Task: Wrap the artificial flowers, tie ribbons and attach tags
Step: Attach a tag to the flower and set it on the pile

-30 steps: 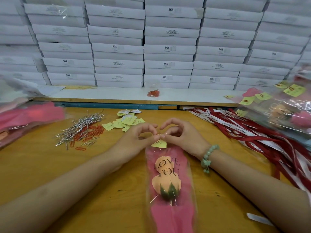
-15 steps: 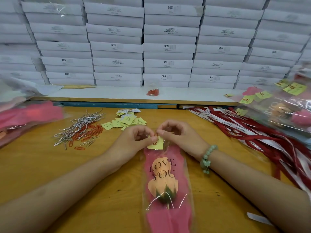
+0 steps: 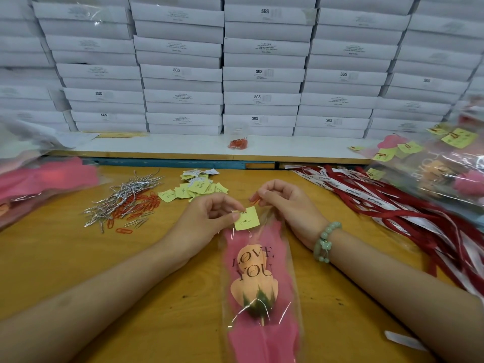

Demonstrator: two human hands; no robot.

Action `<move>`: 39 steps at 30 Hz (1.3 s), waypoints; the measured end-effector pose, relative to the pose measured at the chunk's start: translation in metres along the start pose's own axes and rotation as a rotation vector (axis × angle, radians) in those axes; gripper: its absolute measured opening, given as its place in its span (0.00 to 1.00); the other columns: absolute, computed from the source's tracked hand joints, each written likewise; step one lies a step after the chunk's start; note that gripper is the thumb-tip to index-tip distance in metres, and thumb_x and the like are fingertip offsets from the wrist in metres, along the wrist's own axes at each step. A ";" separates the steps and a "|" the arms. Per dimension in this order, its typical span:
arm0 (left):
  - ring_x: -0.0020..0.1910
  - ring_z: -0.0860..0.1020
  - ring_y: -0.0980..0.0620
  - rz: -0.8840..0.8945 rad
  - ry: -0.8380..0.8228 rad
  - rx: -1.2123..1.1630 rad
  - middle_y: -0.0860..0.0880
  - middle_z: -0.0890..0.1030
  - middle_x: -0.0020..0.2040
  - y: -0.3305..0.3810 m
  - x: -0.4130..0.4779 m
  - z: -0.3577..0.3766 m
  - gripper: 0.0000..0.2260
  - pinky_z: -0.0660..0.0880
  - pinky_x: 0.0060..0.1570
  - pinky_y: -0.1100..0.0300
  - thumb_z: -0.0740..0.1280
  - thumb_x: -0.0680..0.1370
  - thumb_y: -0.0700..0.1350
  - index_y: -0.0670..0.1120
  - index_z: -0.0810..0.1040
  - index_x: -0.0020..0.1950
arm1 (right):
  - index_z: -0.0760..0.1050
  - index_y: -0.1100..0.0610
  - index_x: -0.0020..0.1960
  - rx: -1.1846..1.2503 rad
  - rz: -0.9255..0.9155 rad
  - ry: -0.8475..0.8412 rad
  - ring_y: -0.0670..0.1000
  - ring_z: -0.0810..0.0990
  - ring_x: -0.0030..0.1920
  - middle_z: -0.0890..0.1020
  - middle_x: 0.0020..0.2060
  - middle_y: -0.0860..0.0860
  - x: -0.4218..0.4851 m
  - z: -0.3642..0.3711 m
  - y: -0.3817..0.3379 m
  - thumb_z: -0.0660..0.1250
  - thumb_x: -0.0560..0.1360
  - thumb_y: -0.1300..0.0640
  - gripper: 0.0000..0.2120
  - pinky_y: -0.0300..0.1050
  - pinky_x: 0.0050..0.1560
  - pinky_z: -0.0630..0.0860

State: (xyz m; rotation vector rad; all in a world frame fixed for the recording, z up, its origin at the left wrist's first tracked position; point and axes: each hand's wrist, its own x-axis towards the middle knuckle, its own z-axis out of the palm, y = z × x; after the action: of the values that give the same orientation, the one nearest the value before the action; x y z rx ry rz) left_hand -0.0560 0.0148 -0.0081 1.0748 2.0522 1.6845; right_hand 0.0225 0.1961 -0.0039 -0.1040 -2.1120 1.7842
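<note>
An orange artificial rose (image 3: 252, 276) lies in a clear "LOVE YOU" sleeve with pink paper (image 3: 262, 339), its top pointing away from me. My left hand (image 3: 207, 218) pinches a yellow tag (image 3: 246, 218) against the sleeve's top edge. Just right of the tag, my right hand (image 3: 285, 203) pinches a small orange paper clip (image 3: 255, 201) at the tag's upper corner. The clip is mostly hidden by my fingertips.
On the wooden table (image 3: 65, 258) lie silver twist ties (image 3: 123, 197) mixed with orange clips (image 3: 136, 205), loose yellow tags (image 3: 196, 188), red and white ribbons (image 3: 392, 205) at right, and finished wrapped flowers (image 3: 445, 169) far right. Pink-wrapped flowers (image 3: 39, 182) lie at left. White boxes (image 3: 262, 74) are stacked behind.
The tag has come up from under my fingers and now shows fully. My hands have drawn slightly apart, the right one lifting with the clip.
</note>
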 end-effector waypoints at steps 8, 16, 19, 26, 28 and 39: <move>0.47 0.82 0.44 0.023 -0.001 -0.029 0.42 0.83 0.46 -0.002 0.000 -0.001 0.09 0.80 0.48 0.54 0.71 0.75 0.38 0.53 0.84 0.47 | 0.73 0.58 0.45 0.106 0.005 -0.017 0.44 0.82 0.39 0.86 0.42 0.54 0.000 0.002 0.000 0.62 0.80 0.60 0.05 0.35 0.43 0.77; 0.47 0.82 0.45 0.021 -0.018 -0.035 0.46 0.84 0.44 -0.001 -0.001 0.000 0.10 0.80 0.45 0.59 0.71 0.75 0.38 0.54 0.84 0.45 | 0.77 0.58 0.48 0.065 0.004 -0.019 0.45 0.82 0.40 0.85 0.40 0.51 -0.001 0.001 -0.002 0.68 0.76 0.62 0.02 0.34 0.41 0.76; 0.47 0.82 0.44 0.023 -0.018 -0.037 0.44 0.84 0.44 0.000 -0.001 0.000 0.09 0.80 0.45 0.56 0.71 0.75 0.38 0.52 0.84 0.46 | 0.76 0.58 0.50 0.089 -0.008 -0.049 0.46 0.82 0.39 0.85 0.39 0.53 -0.002 0.002 -0.001 0.70 0.74 0.64 0.06 0.37 0.42 0.78; 0.44 0.82 0.51 0.026 -0.020 -0.017 0.47 0.84 0.43 -0.002 -0.001 -0.001 0.08 0.80 0.43 0.60 0.71 0.76 0.38 0.51 0.84 0.47 | 0.81 0.58 0.50 0.030 -0.052 -0.049 0.48 0.83 0.42 0.85 0.41 0.52 -0.004 0.001 -0.004 0.72 0.72 0.64 0.07 0.41 0.46 0.79; 0.42 0.82 0.53 0.029 -0.021 -0.018 0.48 0.83 0.42 -0.002 -0.001 -0.001 0.08 0.80 0.43 0.62 0.71 0.76 0.38 0.52 0.84 0.47 | 0.82 0.60 0.49 0.029 -0.055 -0.039 0.50 0.84 0.45 0.85 0.43 0.54 -0.004 0.001 -0.003 0.72 0.72 0.64 0.06 0.45 0.52 0.80; 0.47 0.82 0.46 0.030 -0.014 -0.019 0.46 0.84 0.44 -0.003 0.000 -0.001 0.08 0.80 0.45 0.60 0.71 0.76 0.38 0.51 0.84 0.47 | 0.82 0.57 0.49 0.042 -0.010 -0.025 0.52 0.85 0.49 0.86 0.47 0.54 -0.003 0.002 -0.003 0.73 0.71 0.64 0.08 0.47 0.54 0.80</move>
State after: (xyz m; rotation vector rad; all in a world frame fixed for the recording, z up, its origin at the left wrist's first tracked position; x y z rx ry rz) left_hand -0.0574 0.0142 -0.0102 1.1131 2.0172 1.7025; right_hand 0.0256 0.1928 -0.0023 -0.0610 -2.0869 1.8324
